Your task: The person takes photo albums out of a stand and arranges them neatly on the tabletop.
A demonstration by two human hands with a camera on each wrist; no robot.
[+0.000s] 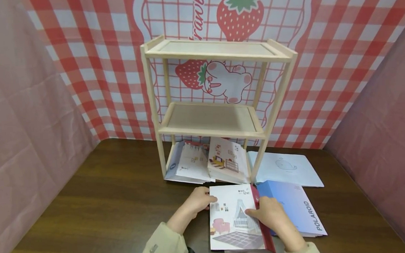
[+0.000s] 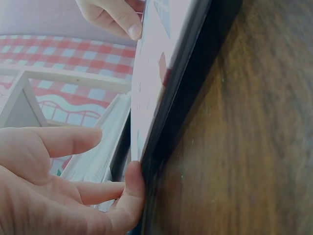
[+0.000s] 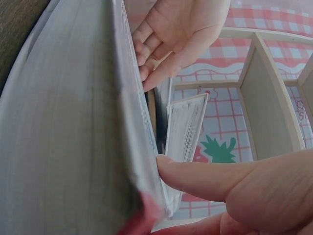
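Observation:
A thick book [image 1: 232, 219] with a white cover and red spine lies on the table, its cover showing a tent, a pink armchair and a barcode. My right hand [image 1: 270, 213] grips it along the spine, with the thumb [image 3: 188, 174] pressed on the cover and the fingers at the side. At the opposite edge, my left hand [image 1: 199, 199] touches the book near its upper corner. In the left wrist view, the left fingertips [image 2: 134, 178] meet the book's edge while the thumb stands away from it.
A wooden shelf rack [image 1: 211, 135] stands behind the book. Its lowest level holds a grey-spined book [image 1: 194, 162] and another white-covered book [image 1: 227, 159], both leaning. On the right lie a blue book marked POLAROID [image 1: 291, 209] and a pale whale-print booklet [image 1: 292, 168].

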